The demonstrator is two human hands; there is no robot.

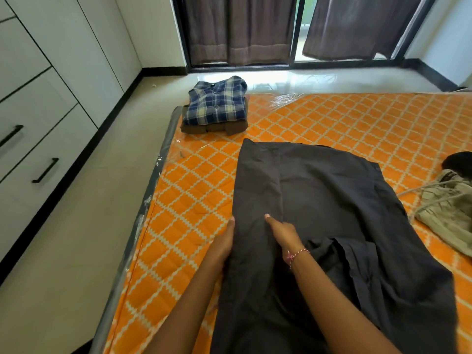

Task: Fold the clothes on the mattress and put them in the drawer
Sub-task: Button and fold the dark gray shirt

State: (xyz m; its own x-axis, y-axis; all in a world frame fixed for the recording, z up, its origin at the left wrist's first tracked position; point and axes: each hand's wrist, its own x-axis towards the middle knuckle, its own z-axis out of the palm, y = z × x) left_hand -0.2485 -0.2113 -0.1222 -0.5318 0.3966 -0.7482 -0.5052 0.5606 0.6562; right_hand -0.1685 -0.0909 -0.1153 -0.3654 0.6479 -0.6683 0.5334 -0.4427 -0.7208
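Bedroom in a home. Orange mattress with white lattice print (332, 118), still in clear plastic wrap, lies directly on the pale glossy tiled floor (102, 187). White built-in wardrobe with black bar-handled drawers (38, 111) lines the left wall. Dark brown curtains (240, 29) hang over the far black-framed sliding glass door (297, 34).

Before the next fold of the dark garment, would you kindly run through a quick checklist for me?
1. Dark garment spread on the mattress: ok.
2. Left hand at its left edge: ok.
3. Right hand on the cloth: ok.
4. Near right part flat: not ok, bunched.
5. Plaid shirt stack clear of the fold: ok.
6. Beige garment clear: cannot tell, it lies close.
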